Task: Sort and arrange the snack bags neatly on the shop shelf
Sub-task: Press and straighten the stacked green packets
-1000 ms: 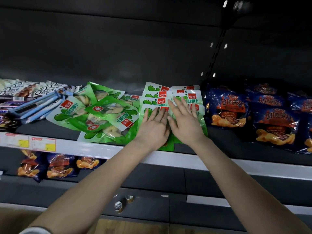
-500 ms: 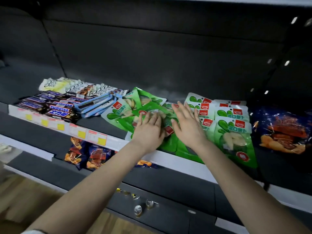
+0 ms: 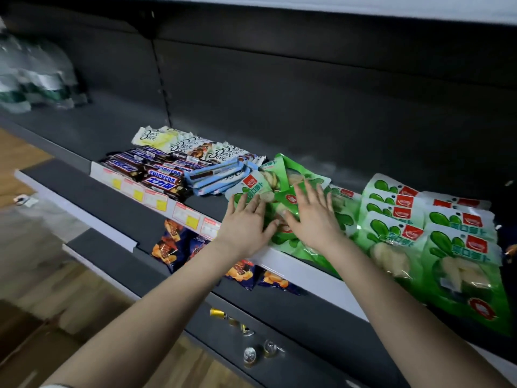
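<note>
On the dark grey metal shop shelf [image 3: 208, 203], the left hand [image 3: 246, 224] and right hand [image 3: 313, 219] lie flat, fingers straight and spread, side by side on a jumbled heap of glossy green plastic snack bags [image 3: 291, 175]. Right of the heap, matching bags [image 3: 397, 231] lie in tidy overlapping rows; left of it, pale blue wrapped bars [image 3: 218, 177].

Two bare forearms [image 3: 167, 303], whitish sleeve edge [image 3: 56, 385]

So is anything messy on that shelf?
Yes. The jumbled green bags under the left hand and right hand lie tilted and overlapping at different angles, while the tidy green bags to their right sit in straight rows. The light-blue bars beside the pile also lie askew.
</note>
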